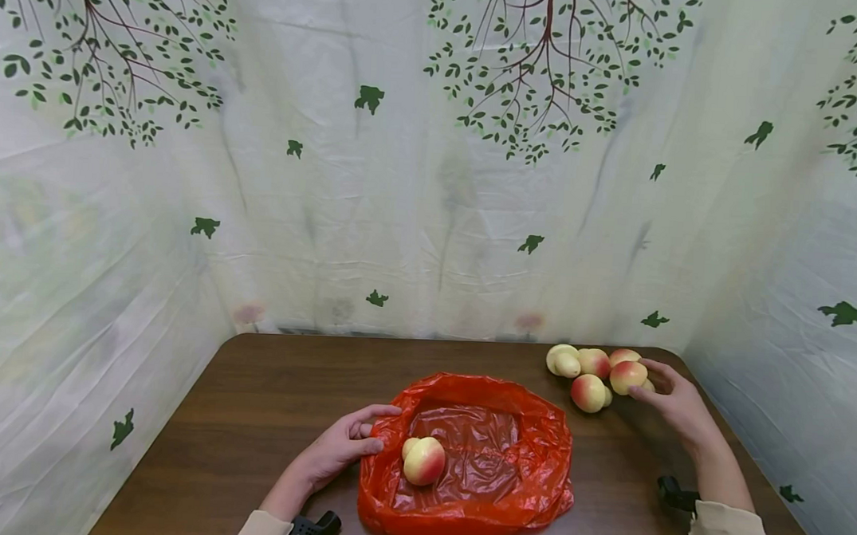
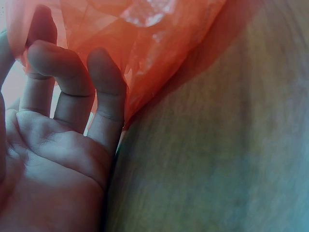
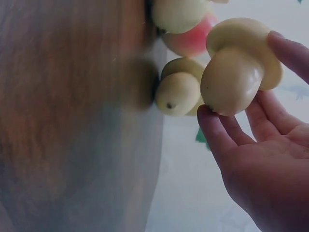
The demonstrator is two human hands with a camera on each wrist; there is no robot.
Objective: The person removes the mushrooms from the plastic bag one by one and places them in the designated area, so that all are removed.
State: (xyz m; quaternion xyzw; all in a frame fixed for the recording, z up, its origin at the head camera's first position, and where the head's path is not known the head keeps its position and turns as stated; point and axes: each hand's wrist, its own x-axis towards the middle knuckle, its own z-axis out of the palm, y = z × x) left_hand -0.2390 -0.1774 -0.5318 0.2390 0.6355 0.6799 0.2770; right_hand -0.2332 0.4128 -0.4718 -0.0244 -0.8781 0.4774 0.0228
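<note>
A red plastic bag (image 1: pixel 463 528) lies spread open on the table, its rim rolled into a wide ring. My left hand (image 1: pixel 336 449) pinches the left side of that rim between thumb and fingers; the bag's thin film (image 2: pixel 159 53) shows behind the curled fingertips. Inside the bag, on the left, lies a mushroom (image 1: pixel 424 461) with a red and yellow cap. At the far right my right hand (image 1: pixel 677 402) grips another mushroom (image 3: pixel 231 79) by the fingertips, pale stem facing the wrist camera. Close beside it sits a mushroom (image 1: pixel 590 393) with its stem pointing right.
Several more mushrooms cluster at the table's back right corner, among them a pale one (image 1: pixel 563 360) and a red and yellow one (image 1: pixel 593 362). The brown wooden table (image 1: pixel 280 381) ends at a white curtain (image 1: pixel 432 180) printed with leaves, which also hangs along both sides.
</note>
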